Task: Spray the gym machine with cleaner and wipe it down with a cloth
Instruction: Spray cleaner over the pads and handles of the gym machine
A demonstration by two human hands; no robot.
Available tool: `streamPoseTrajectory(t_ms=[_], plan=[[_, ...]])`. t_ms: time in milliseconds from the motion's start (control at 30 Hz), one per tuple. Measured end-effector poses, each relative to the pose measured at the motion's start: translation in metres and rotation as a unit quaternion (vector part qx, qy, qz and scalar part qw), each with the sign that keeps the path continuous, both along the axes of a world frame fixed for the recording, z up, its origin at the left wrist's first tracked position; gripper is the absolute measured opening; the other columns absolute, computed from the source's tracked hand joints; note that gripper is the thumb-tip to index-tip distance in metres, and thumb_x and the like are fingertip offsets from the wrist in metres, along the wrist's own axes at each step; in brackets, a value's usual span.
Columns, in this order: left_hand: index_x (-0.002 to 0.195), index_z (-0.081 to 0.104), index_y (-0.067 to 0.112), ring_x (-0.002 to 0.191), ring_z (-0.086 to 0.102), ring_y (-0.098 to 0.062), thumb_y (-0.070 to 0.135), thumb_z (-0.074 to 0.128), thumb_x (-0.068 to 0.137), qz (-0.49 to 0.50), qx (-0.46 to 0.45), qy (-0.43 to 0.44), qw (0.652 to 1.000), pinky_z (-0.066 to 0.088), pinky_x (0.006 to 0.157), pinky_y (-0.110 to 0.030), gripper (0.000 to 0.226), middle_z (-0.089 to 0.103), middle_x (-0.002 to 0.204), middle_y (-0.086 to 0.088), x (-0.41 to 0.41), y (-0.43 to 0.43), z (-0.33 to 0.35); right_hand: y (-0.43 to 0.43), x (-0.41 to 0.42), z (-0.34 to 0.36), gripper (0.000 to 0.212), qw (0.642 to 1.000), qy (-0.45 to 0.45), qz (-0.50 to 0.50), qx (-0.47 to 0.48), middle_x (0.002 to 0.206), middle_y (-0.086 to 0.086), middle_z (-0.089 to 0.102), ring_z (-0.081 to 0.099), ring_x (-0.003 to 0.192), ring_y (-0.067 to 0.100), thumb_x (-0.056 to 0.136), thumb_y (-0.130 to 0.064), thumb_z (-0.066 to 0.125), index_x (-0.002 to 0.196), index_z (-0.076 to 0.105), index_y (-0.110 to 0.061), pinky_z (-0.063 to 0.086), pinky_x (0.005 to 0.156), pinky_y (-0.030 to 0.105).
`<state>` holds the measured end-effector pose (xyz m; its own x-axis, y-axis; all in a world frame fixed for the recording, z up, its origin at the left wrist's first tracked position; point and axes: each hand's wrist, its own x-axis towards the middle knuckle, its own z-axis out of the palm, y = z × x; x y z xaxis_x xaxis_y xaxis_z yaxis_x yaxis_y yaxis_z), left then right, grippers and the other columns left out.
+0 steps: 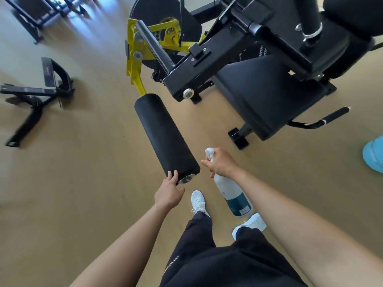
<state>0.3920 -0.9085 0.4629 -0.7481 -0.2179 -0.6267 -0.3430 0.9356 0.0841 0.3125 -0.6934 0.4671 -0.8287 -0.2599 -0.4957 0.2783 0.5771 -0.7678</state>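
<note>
A black and yellow gym machine [238, 65] fills the upper middle and right. Its long black foam roller pad [165, 137] on a yellow arm [136, 65] reaches down toward me. My left hand [170, 189] touches the near end of the roller pad beside its metal end cap, fingers fairly straight. My right hand [219, 162] grips the neck of a white spray bottle [234, 193] with a teal label, just right of the pad's end, nozzle pointing toward the pad. No cloth is in view.
The machine's black seat [263, 96] and a side handle [329, 118] are at right. Another black machine base [35, 96] stands at left on the tan floor. A light blue object [374, 154] sits at the right edge. My white shoes [199, 201] are below.
</note>
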Motion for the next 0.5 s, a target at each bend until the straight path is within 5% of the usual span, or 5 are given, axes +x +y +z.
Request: streamPoseTrajectory(t_ms=[133, 233, 400, 500], plan=[[0.146, 0.044, 0.023, 0.118, 0.061, -0.027, 0.038, 0.043, 0.094, 0.070, -0.009, -0.048, 0.996, 0.052, 0.089, -0.036, 0.054, 0.056, 0.141, 0.001, -0.011, 0.002, 0.004, 0.016, 0.008, 0.004, 0.023, 0.999, -0.021, 0.018, -0.042, 0.078, 0.007, 0.072, 0.074, 0.055, 0.019, 0.096, -0.028, 0.071, 0.089, 0.059, -0.010, 0.061, 0.074, 0.041], [0.121, 0.058, 0.014, 0.092, 0.065, -0.023, 0.039, 0.048, 0.090, 0.132, 0.018, -0.050, 0.990, 0.057, 0.084, -0.037, 0.041, 0.066, 0.105, -0.002, -0.016, 0.019, 0.005, 0.042, 0.019, 0.007, 0.019, 0.998, -0.015, 0.008, -0.063, 0.085, 0.001, 0.068, 0.074, 0.056, 0.018, 0.096, -0.027, 0.070, 0.088, 0.055, -0.019, 0.056, 0.062, 0.032], [0.149, 0.045, 0.018, 0.107, 0.059, -0.027, 0.038, 0.052, 0.094, 0.107, 0.061, -0.015, 0.992, 0.043, 0.081, -0.034, 0.059, 0.051, 0.144, -0.009, -0.021, 0.091, 0.009, 0.110, 0.047, 0.009, 0.016, 0.991, 0.006, -0.104, -0.080, 0.082, -0.006, 0.063, 0.073, 0.057, 0.022, 0.097, -0.028, 0.066, 0.087, 0.054, -0.024, 0.053, 0.063, 0.034], [0.149, 0.051, 0.026, 0.118, 0.058, -0.018, 0.036, 0.059, 0.095, 0.050, 0.175, -0.013, 0.983, 0.043, 0.090, -0.030, 0.056, 0.061, 0.136, -0.003, -0.027, 0.158, 0.012, 0.158, 0.070, 0.017, 0.015, 0.968, 0.015, -0.221, -0.114, 0.084, 0.001, 0.064, 0.072, 0.059, 0.022, 0.096, -0.022, 0.068, 0.092, 0.057, -0.014, 0.048, 0.053, 0.020]])
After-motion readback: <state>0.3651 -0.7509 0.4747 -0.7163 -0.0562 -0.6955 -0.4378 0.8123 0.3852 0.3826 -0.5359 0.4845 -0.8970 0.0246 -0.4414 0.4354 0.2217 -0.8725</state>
